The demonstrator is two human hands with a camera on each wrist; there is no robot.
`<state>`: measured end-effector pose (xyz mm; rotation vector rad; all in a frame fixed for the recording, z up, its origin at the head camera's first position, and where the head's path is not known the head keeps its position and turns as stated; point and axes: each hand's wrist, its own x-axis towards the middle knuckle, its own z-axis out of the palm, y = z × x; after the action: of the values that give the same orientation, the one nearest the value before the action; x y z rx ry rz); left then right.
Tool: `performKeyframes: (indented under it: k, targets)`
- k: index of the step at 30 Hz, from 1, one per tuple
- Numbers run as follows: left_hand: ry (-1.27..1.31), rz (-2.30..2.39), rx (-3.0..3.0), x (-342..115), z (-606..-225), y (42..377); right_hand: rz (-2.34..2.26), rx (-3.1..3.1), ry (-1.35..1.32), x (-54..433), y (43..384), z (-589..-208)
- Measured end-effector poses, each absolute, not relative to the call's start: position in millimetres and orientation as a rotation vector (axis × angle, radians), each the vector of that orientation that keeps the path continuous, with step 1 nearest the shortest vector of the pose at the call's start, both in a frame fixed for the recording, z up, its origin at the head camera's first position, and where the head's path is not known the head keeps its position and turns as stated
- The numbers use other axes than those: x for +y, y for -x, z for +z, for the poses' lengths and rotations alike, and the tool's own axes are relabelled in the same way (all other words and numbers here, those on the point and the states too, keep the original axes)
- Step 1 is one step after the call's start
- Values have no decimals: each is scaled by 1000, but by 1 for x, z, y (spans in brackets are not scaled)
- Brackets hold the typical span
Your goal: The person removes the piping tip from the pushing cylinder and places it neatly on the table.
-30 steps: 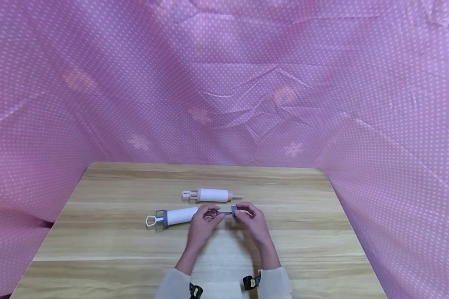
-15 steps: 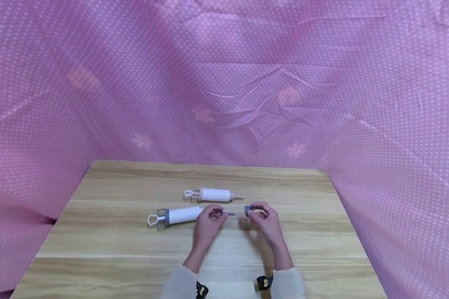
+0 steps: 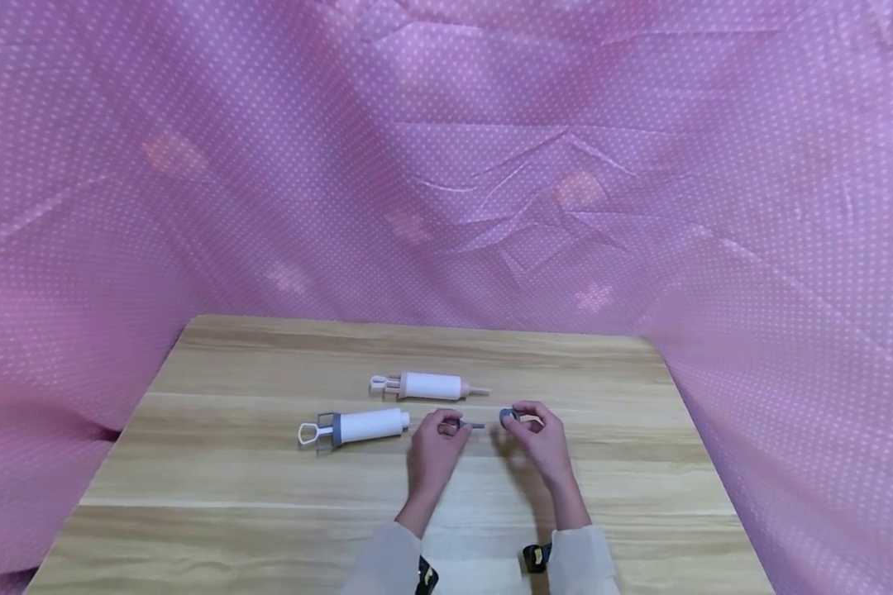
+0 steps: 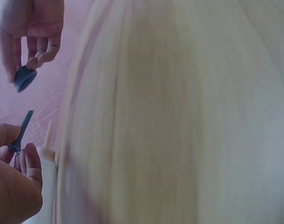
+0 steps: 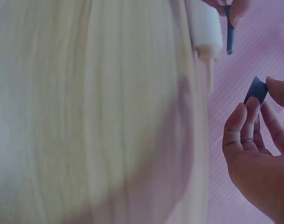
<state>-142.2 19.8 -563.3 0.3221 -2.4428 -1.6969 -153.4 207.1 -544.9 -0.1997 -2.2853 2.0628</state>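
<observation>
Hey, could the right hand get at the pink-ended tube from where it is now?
Probably yes: in the head view, nothing shows between the right hand and the pink-ended tube. But that hand pinches the grey cap, so it may need to put that down first.

From above, the table (image 3: 268, 483) is viewed forward and down by the head camera. Closer, the left hand (image 3: 433, 450) and right hand (image 3: 545, 445) are shared by the wrist views: eight and ten o'clock in the left, one and four in the right.
</observation>
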Motion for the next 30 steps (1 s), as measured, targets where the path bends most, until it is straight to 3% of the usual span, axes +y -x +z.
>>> performKeyframes:
  k: [30]
  targets:
    - [-370,-1581,-2407,41,-589,164,1847,-2452,352,202,169,-568]
